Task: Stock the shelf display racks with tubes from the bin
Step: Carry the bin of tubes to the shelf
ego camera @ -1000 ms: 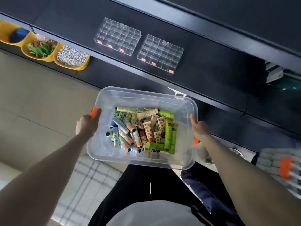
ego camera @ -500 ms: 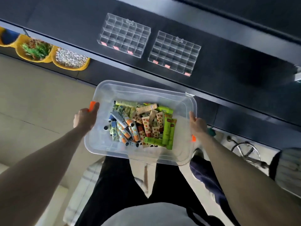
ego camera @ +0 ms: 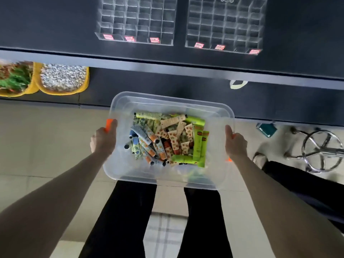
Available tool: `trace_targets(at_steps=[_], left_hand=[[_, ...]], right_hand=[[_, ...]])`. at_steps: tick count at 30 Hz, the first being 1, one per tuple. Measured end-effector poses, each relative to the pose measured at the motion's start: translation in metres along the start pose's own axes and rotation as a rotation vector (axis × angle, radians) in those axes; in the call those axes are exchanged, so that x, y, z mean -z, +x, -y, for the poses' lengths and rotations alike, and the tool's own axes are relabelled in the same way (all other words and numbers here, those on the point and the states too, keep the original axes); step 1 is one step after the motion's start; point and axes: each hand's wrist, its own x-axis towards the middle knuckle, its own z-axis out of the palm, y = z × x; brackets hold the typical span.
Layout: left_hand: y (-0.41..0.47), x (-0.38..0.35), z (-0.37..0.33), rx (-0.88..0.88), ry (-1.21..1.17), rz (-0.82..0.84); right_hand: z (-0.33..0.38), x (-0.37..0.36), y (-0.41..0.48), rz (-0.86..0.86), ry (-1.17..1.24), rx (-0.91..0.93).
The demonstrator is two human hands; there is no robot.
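I carry a clear plastic bin [ego camera: 119, 172] in front of my waist, above the floor. My left hand [ego camera: 103, 141] grips its left rim by an orange clip, and my right hand [ego camera: 236, 144] grips the right rim. Inside lies a heap of small tubes [ego camera: 167, 140]: green ones at the right, orange-patterned ones in the middle, blue-and-orange ones at the left. Two clear gridded display racks stand on the dark shelf ahead, the left rack [ego camera: 136, 21] and the right rack [ego camera: 226, 25]. Their cells look unfilled, and small red labels line their front edges.
The dark shelf edge [ego camera: 167, 68] runs across just beyond the bin. Yellow trays [ego camera: 64, 80] with white pebbles and green bits sit on a lower level at the left. A chrome stool base [ego camera: 323, 151] and another person's leg and shoe [ego camera: 260, 161] are at the right.
The shelf and both racks have come closer and now sit square ahead of me. The bin stays held in both hands. The stool base has come into view at the right.
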Motion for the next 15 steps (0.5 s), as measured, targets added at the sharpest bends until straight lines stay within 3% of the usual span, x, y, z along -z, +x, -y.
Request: trace_targets(at_steps=[6, 15], left_hand=[[0.042, -0.055, 0.019, -0.056, 0.019, -0.033], [0.055, -0.088, 0.033, -0.006, -0.032, -0.134]], right_hand=[[-0.011, -0.040, 0.046, -0.060, 0.022, 0.024], [-0.013, -0.065, 0.071, -0.119, 0.005, 0.098]])
